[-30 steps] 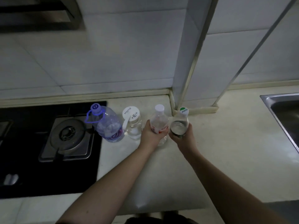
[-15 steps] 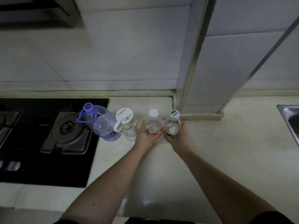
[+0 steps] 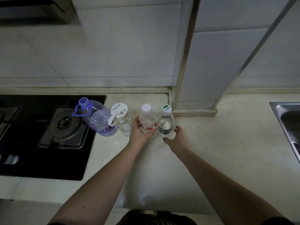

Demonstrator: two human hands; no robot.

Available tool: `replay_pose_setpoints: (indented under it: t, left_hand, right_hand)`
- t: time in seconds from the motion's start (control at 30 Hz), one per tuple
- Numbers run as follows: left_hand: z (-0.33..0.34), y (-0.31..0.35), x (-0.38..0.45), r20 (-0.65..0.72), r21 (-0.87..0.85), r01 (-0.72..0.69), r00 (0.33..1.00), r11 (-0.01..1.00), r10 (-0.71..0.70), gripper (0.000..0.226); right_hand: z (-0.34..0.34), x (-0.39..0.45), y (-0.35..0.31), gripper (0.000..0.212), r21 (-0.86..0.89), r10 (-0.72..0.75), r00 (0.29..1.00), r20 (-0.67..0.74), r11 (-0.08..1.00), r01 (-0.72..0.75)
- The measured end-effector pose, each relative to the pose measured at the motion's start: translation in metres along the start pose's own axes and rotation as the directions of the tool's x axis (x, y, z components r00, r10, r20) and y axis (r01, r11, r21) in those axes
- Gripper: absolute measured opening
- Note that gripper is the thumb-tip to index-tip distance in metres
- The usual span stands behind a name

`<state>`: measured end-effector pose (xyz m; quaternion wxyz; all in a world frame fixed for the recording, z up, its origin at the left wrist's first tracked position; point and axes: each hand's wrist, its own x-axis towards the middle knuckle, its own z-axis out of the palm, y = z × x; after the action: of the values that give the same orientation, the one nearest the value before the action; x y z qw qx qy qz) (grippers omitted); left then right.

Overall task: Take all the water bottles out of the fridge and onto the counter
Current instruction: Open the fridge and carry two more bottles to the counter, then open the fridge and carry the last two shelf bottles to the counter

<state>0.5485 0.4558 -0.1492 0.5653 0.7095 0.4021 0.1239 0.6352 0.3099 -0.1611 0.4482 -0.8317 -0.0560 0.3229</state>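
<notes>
Four bottles [image 3: 125, 122] crowd counter [image 3: 219, 143] back; stove [image 3: 61, 127] left, sink [image 3: 289, 120] right, bare front.

You see purple-tinted bottle [image 3: 100, 120], purple cap; clear jar [image 3: 124, 122], white lid; red-labelled bottle [image 3: 148, 120]; green-white cap [image 3: 167, 108]; cream table [image 3: 211, 143]; black hob [image 3: 40, 143].

I'm in a home kitchen, probably: gas hob [image 3: 61, 125] left of frame, steel sink [image 3: 287, 124] right edge, tiled wall [image 3: 123, 46].

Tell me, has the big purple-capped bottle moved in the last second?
No. The purple-capped bottle still stands at the right edge of the hob, beside the burner.
</notes>
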Motion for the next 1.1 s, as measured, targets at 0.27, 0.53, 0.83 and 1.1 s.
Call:
replay_pose_setpoints:
  t: [0.27, 0.53, 0.83, 1.1]
  left_hand:
    - [-0.006, -0.028, -0.081, -0.025, 0.125, 0.152, 0.988, 0.980, -0.150, 0.079]
    - [-0.047, -0.042, -0.132, 0.081, 0.765, -0.157, 0.986, 0.625, 0.148, 0.076]
    - [-0.126, -0.078, -0.187, -0.123, 0.781, 0.066, 0.991, 0.621, 0.051, 0.074]
    - [-0.210, -0.109, -0.281, -0.319, 0.765, 0.196, 0.943, 0.614, 0.097, 0.074]
  right_hand:
    - [0.004, -0.055, 0.019, 0.051, -0.230, -0.136, 0.990, 0.048, 0.963, 0.144]
    - [0.045, -0.093, 0.027, 0.083, -0.539, -0.439, 0.857, 0.272, 0.668, 0.513]
    - [0.103, -0.140, 0.003, 0.067, -0.589, -0.608, 0.649, 0.459, 0.338, 0.734]
    - [0.179, -0.220, -0.011, 0.064, -0.521, -0.635, 0.451, 0.627, 0.089, 0.849]
